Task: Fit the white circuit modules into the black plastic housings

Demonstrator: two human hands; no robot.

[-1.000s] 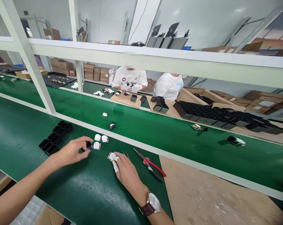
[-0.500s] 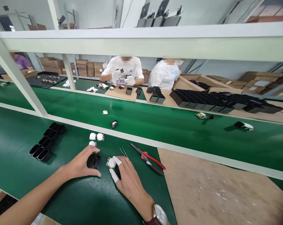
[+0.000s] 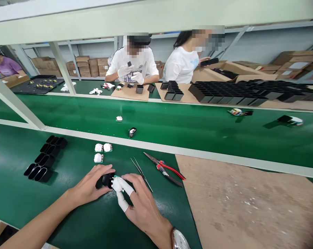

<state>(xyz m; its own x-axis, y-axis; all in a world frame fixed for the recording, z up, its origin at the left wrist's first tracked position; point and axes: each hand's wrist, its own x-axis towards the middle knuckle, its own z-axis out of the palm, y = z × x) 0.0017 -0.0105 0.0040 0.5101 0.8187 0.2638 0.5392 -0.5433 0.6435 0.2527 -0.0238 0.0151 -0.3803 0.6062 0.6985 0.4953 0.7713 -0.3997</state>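
My left hand (image 3: 92, 185) is closed around a small black plastic case (image 3: 107, 180), thumb below and fingers above. Between the white-covered thumb and forefinger of my right hand (image 3: 139, 197) is a small circuit board with a white blob on it (image 3: 117, 184). One end of the board meets the mouth of the black case; how far in it goes I cannot tell. Three similar white-topped circuit boards (image 3: 98, 158) lie just beyond my left hand. Tweezers (image 3: 142, 174) and red-handled pliers (image 3: 163, 169) rest to the right, past my right hand.
Several black cases (image 3: 43, 160) stand in rows at the left. A brown board (image 3: 239, 204) covers the bench at right. Beyond a pale rail (image 3: 135, 145) runs a green belt (image 3: 75, 107) carrying a few parts. Two co-workers (image 3: 131, 62) sit opposite, near stacked black cases (image 3: 229, 93).
My left hand has closed on the black case. My right hand has picked up the circuit board and moved it left against the case. The view has tilted downward, and belt parts have shifted right.
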